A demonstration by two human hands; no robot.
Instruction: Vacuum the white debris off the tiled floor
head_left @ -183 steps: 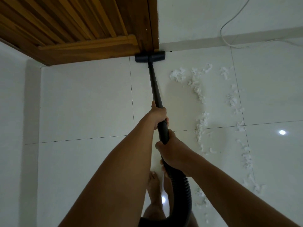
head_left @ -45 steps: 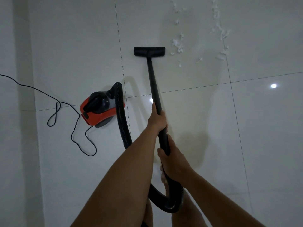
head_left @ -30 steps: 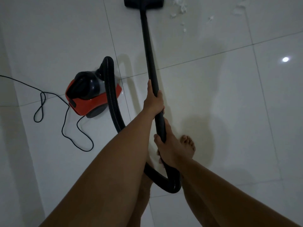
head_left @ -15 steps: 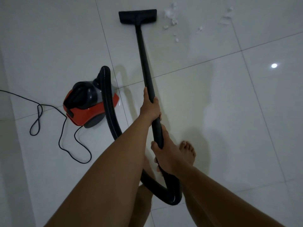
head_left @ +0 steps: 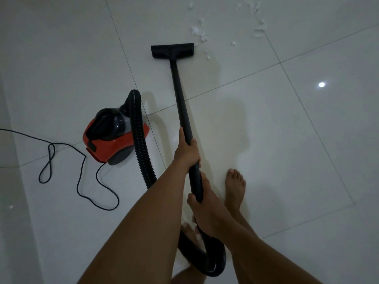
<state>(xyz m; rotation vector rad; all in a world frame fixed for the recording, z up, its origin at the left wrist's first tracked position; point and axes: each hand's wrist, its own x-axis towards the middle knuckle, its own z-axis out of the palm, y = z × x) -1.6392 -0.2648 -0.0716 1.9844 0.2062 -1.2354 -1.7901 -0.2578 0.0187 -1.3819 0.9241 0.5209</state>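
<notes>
Now we are mid-sweep: the flat black plastic floor nozzle [head_left: 172, 51] sits on the glossy white tiled floor [head_left: 307, 160]. The scattered white fluffy debris [head_left: 200, 33] lies just beyond its right end, and more scraps lie farther right near the far tile's right edge. We judge that the next move is a push forward and slightly right, nozzle flat, so that it passes over the scraps. Our left hand [head_left: 187, 148] wraps round the long black rigid wand [head_left: 181, 103] about midway. Our right hand [head_left: 205, 210] grips the wand's lower end, where the black ribbed hose [head_left: 141, 144] joins it. Both arms reach forward and down. The red-and-black canister vacuum [head_left: 110, 138] stands to the left, its thin black cord [head_left: 81, 175] looped beside it.
</notes>
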